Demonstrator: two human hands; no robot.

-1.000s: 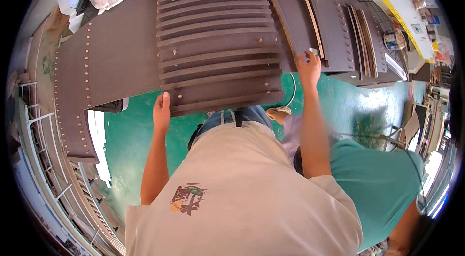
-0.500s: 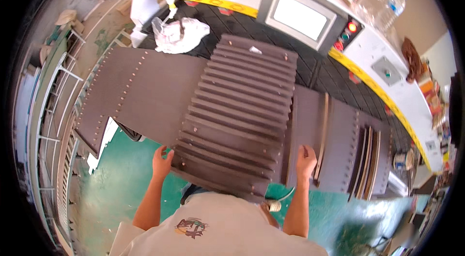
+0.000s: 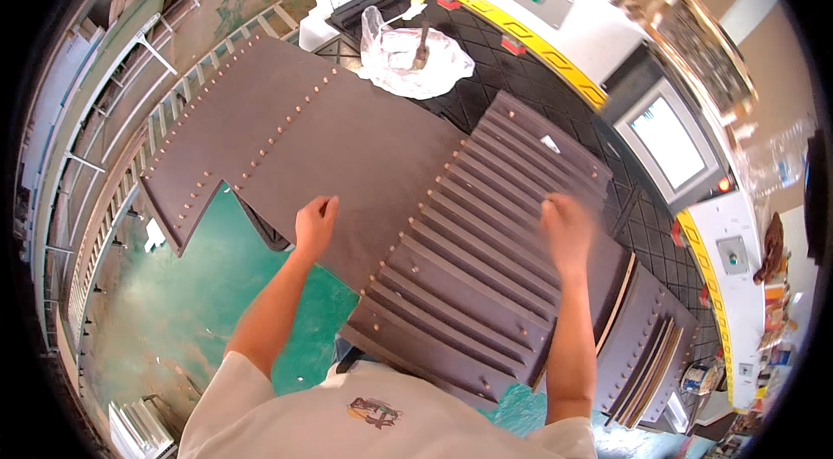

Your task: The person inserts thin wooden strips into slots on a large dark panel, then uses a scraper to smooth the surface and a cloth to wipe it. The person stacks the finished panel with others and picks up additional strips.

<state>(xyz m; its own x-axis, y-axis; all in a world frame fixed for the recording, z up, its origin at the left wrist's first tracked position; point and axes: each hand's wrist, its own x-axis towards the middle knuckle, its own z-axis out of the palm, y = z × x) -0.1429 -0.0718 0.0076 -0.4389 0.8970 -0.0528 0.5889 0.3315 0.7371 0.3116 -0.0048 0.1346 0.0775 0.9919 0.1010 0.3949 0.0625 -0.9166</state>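
Note:
My left hand [image 3: 317, 223] is closed, fingers pressed together, over the near edge of a wide dark brown panel [image 3: 356, 151]. Whatever it might hold is hidden. Motion smears my right hand [image 3: 566, 229], raised above a ribbed stack of dark brown strips [image 3: 473, 272]; its fingers look curled, but I cannot make out anything in them. Small copper-coloured studs run in rows along the edges of the panel and the strips. A small white piece [image 3: 550, 144] lies on the far part of the ribbed stack.
A white plastic bag [image 3: 416, 60] rests on the black quilted machine top [image 3: 495, 68]. Behind curves a white console [image 3: 607, 12] with a yellow strip and a screen [image 3: 666, 142]. Thin light-edged strips [image 3: 651, 372] lie at right. Metal railings [image 3: 104, 259] stand at left.
The view has swung left, so the panel and bag sit further right. Both hands have risen from the near edge over the work, and the left fingers have closed together.

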